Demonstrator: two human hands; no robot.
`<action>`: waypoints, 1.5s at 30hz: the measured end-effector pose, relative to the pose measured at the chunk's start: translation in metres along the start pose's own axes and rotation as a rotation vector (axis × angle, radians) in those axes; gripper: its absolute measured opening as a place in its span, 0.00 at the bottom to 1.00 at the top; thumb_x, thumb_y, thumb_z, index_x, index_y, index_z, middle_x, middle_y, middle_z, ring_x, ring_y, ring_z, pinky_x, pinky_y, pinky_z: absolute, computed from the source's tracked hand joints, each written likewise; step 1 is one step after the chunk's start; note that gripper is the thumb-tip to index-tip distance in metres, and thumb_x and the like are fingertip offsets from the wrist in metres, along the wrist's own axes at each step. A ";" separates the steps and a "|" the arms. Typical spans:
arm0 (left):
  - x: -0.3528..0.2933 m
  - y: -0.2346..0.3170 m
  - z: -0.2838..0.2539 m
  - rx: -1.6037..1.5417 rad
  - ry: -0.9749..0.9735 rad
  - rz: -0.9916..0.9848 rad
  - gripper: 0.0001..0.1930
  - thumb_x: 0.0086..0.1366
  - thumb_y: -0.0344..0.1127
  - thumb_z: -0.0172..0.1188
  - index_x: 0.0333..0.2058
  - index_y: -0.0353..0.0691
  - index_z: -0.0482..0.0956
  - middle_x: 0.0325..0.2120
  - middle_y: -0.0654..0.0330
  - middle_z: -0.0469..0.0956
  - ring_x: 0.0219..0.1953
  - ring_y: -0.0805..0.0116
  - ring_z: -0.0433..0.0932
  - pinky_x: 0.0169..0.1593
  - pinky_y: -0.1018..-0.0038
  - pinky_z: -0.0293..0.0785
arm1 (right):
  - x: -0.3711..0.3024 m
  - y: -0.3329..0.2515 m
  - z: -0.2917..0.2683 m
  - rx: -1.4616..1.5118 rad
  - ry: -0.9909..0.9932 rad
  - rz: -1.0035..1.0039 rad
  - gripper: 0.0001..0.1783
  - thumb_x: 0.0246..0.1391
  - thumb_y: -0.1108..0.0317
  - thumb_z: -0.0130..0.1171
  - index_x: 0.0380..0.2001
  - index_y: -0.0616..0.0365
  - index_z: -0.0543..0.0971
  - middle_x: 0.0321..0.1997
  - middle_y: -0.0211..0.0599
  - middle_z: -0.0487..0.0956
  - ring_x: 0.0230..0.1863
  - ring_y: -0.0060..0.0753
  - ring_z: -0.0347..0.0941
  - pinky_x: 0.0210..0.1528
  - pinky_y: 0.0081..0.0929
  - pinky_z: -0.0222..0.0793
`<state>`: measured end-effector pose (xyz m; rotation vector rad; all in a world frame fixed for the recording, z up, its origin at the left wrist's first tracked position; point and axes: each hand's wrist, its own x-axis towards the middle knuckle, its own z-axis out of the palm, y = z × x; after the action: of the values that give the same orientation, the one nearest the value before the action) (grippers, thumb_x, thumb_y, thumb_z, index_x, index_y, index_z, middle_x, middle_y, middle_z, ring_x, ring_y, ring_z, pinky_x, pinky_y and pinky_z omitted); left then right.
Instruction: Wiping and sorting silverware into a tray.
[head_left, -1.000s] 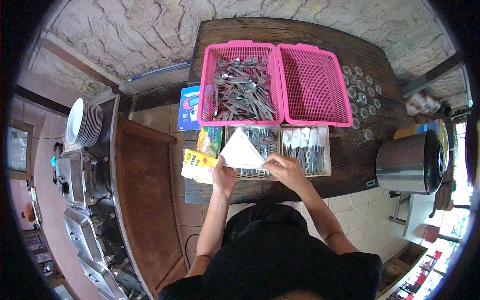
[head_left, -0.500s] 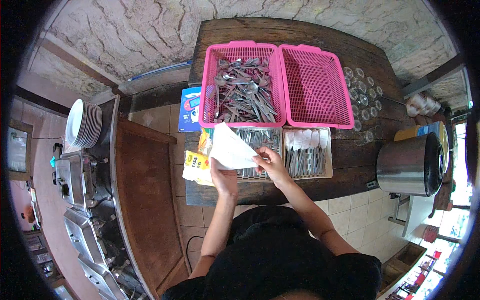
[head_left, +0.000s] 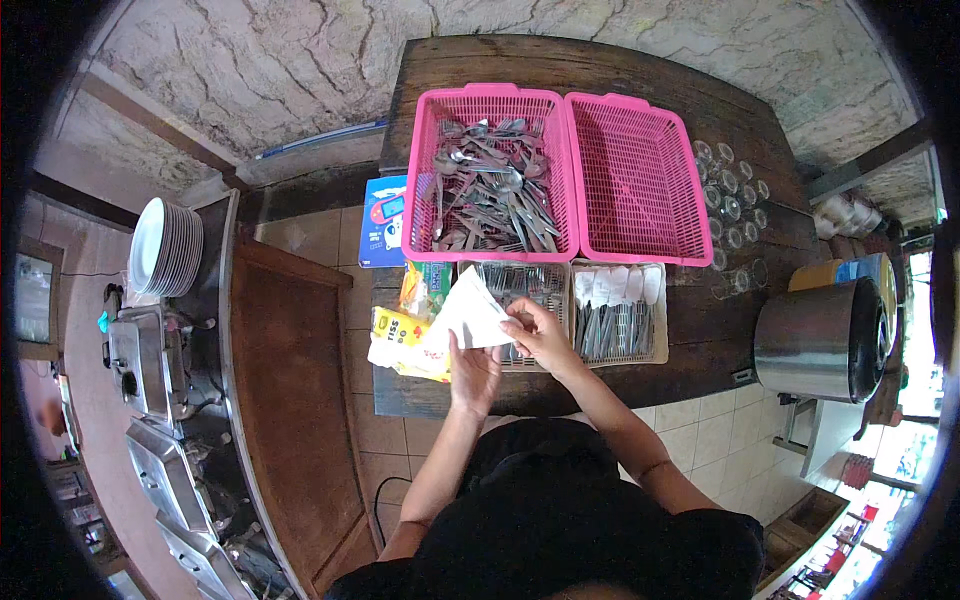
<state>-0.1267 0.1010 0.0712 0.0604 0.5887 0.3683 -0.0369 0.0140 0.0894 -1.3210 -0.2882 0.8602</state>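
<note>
A white paper napkin (head_left: 472, 312), folded to a point, is between my two hands. My left hand (head_left: 472, 375) grips its lower edge, fingers partly behind the paper. My right hand (head_left: 537, 332) pinches its right corner. Behind the napkin, a basket of cutlery (head_left: 530, 285) is partly covered by it and my right hand. To the right sits a cream basket (head_left: 662, 345) with cutlery, its far part holding pieces wrapped in white paper (head_left: 618, 284). A yellow tissue pack (head_left: 392, 330) lies left of my left hand.
Beyond stand a pink basket (head_left: 424, 180) heaped with spoons and forks and a second pink basket (head_left: 640, 180). Several glasses (head_left: 730, 205) and a large steel pot (head_left: 815, 340) are at the right. Stacked white plates (head_left: 160, 245) and chafing dishes (head_left: 165, 460) line the left counter.
My left hand has moved a little to the right and its fingers have shifted on the napkin. The napkin now looks narrower, folded further over.
</note>
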 end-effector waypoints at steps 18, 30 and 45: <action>0.039 0.027 0.020 0.420 0.128 0.358 0.07 0.57 0.30 0.50 0.34 0.34 0.67 0.29 0.63 0.70 0.31 0.76 0.71 0.40 0.77 0.72 | 0.186 0.031 -0.093 -1.157 0.549 -0.480 0.07 0.43 0.72 0.51 0.26 0.63 0.67 0.22 0.46 0.71 0.25 0.46 0.69 0.27 0.36 0.64; 0.079 0.038 0.010 0.407 0.199 0.430 0.07 0.57 0.31 0.49 0.30 0.32 0.69 0.27 0.62 0.71 0.29 0.76 0.71 0.41 0.78 0.71 | 0.199 0.046 -0.120 -1.275 0.478 -0.028 0.11 0.39 0.64 0.54 0.20 0.62 0.74 0.21 0.49 0.73 0.28 0.49 0.70 0.32 0.38 0.65; 0.106 0.024 0.022 0.208 0.174 0.374 0.14 0.58 0.35 0.49 0.40 0.33 0.64 0.34 0.60 0.70 0.35 0.72 0.70 0.44 0.74 0.68 | 0.093 0.020 -0.005 -0.346 0.039 0.047 0.12 0.47 0.64 0.52 0.28 0.63 0.70 0.22 0.35 0.74 0.23 0.24 0.69 0.27 0.21 0.63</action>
<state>-0.0406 0.1619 0.0367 0.3439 0.7892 0.6787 0.0205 0.0745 0.0435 -1.6698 -0.3891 0.8479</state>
